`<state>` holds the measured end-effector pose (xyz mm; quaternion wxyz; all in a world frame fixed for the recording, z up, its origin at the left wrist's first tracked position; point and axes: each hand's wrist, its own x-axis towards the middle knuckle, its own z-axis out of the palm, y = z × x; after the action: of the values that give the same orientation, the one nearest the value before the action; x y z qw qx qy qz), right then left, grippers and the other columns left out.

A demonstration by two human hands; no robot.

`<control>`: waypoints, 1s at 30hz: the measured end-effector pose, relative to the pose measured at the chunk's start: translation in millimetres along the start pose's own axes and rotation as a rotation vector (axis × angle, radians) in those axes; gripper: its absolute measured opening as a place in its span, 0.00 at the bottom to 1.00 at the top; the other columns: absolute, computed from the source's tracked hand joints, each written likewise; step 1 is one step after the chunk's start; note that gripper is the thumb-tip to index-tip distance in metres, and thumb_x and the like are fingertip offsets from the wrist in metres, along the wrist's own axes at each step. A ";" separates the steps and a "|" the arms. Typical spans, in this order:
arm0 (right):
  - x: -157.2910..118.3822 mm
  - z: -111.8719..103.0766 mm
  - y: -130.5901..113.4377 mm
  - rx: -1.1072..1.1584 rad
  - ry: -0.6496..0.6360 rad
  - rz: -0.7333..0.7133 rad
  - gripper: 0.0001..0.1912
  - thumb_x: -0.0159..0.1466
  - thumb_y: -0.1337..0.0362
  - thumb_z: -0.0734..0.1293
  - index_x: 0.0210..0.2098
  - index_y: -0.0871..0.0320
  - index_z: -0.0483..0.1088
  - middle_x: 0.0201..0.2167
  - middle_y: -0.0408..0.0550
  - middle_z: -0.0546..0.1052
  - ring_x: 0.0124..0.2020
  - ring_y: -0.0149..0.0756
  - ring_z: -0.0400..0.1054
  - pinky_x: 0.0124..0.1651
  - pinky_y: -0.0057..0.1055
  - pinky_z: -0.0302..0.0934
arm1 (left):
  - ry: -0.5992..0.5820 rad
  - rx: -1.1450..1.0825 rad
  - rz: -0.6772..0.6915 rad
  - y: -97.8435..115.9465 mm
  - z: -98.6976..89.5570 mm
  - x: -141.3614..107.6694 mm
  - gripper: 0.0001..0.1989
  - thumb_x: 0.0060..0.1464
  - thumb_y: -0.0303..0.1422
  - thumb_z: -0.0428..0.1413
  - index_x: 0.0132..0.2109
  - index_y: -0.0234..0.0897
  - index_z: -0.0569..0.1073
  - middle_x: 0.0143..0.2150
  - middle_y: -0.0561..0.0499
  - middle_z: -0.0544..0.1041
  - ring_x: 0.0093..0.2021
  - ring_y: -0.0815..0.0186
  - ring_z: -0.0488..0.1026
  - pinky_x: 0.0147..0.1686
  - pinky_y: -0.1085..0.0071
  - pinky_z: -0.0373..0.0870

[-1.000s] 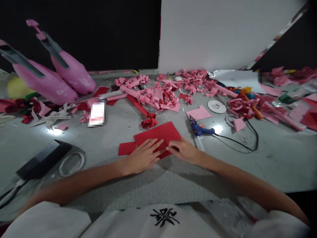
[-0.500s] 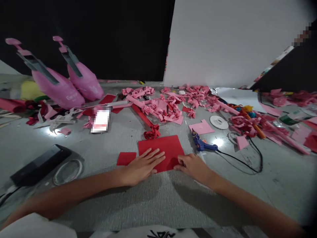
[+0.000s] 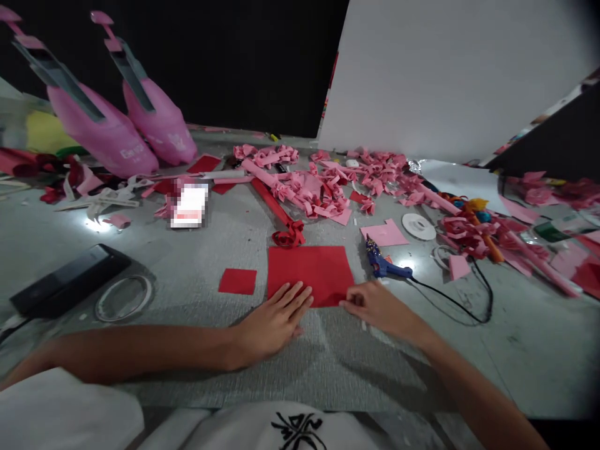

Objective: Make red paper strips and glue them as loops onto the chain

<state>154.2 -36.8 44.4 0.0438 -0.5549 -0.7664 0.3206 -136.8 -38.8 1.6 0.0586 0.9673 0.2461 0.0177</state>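
A red sheet of paper (image 3: pixel 309 269) lies flat on the grey table in front of me. My left hand (image 3: pixel 276 317) rests on its lower left part, palm down, the fingers stretched out. At the sheet's lower right corner, my right hand (image 3: pixel 372 304) has its thumb and curled fingers pinched together on the paper edge. A smaller red piece of paper (image 3: pixel 237 281) lies to the left of the sheet, apart from it. Just beyond the sheet's far edge is a red rolled paper stick with curled strips (image 3: pixel 289 234).
A blue glue gun (image 3: pixel 387 265) with a black cord lies right of the sheet. Pink paper flowers (image 3: pixel 309 190) spread along the back. Two pink bottles (image 3: pixel 162 128) stand back left. A black device (image 3: pixel 70 281), a tape roll (image 3: pixel 124 298) and a white spool (image 3: pixel 419 226) lie around.
The red sheet now sits straighter and farther clear of the small red piece. My left hand has slid back toward its near edge; my right hand stays at the corner. The view has tilted.
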 end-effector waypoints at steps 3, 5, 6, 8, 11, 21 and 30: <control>9.9 20.1 -6.9 -0.131 0.123 -0.250 0.17 0.75 0.59 0.61 0.32 0.57 0.73 0.27 0.45 0.78 0.27 0.32 0.67 0.35 0.31 0.53 | 0.012 0.024 0.029 -3.8 -0.8 3.0 0.27 0.75 0.36 0.42 0.73 0.29 0.62 0.77 0.41 0.55 0.78 0.50 0.51 0.75 0.53 0.53; 17.4 32.1 -7.4 -0.207 0.165 -0.374 0.16 0.74 0.62 0.61 0.32 0.57 0.73 0.26 0.46 0.77 0.27 0.32 0.66 0.34 0.31 0.51 | 0.027 0.071 0.068 -4.4 -5.0 1.9 0.27 0.75 0.37 0.42 0.72 0.26 0.64 0.77 0.39 0.55 0.78 0.50 0.50 0.76 0.54 0.51; 20.5 36.3 -6.6 -0.229 0.182 -0.400 0.15 0.73 0.64 0.61 0.32 0.58 0.72 0.26 0.45 0.76 0.26 0.32 0.65 0.33 0.31 0.49 | 0.040 0.104 0.085 -2.9 -6.8 0.2 0.29 0.75 0.39 0.42 0.72 0.24 0.63 0.77 0.37 0.56 0.78 0.48 0.51 0.75 0.53 0.50; 24.3 40.2 -4.5 -0.253 0.205 -0.406 0.13 0.72 0.65 0.62 0.31 0.58 0.71 0.24 0.44 0.75 0.25 0.31 0.64 0.33 0.31 0.46 | 0.071 0.193 0.094 3.5 -8.9 -5.6 0.31 0.75 0.42 0.42 0.71 0.20 0.64 0.75 0.32 0.59 0.76 0.46 0.55 0.74 0.51 0.53; 24.7 37.9 -4.4 -0.278 0.182 -0.398 0.12 0.73 0.65 0.63 0.32 0.58 0.71 0.25 0.43 0.76 0.25 0.30 0.63 0.33 0.32 0.45 | 0.067 0.325 0.036 17.3 -9.9 -18.3 0.32 0.75 0.45 0.44 0.67 0.19 0.70 0.71 0.29 0.66 0.73 0.43 0.62 0.70 0.48 0.61; 9.1 9.8 -7.2 -0.339 0.028 -0.261 0.12 0.76 0.60 0.63 0.40 0.59 0.74 0.33 0.49 0.80 0.35 0.37 0.72 0.36 0.33 0.49 | -0.080 0.514 -0.208 30.9 -26.4 -29.6 0.25 0.72 0.37 0.49 0.55 0.14 0.79 0.56 0.21 0.78 0.55 0.41 0.80 0.56 0.49 0.73; -11.0 -20.2 26.4 -0.319 -0.112 -0.133 0.14 0.76 0.60 0.62 0.36 0.57 0.72 0.30 0.46 0.78 0.35 0.37 0.72 0.39 0.31 0.53 | -0.037 0.301 -0.125 3.4 -47.2 -4.8 0.14 0.70 0.25 0.50 0.44 0.31 0.82 0.37 0.38 0.82 0.44 0.50 0.80 0.44 0.54 0.75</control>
<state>188.5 -32.8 49.3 -0.0664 -0.4843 -0.8437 0.2217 -142.4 -39.1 48.9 -0.0814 0.9481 0.3046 -0.0408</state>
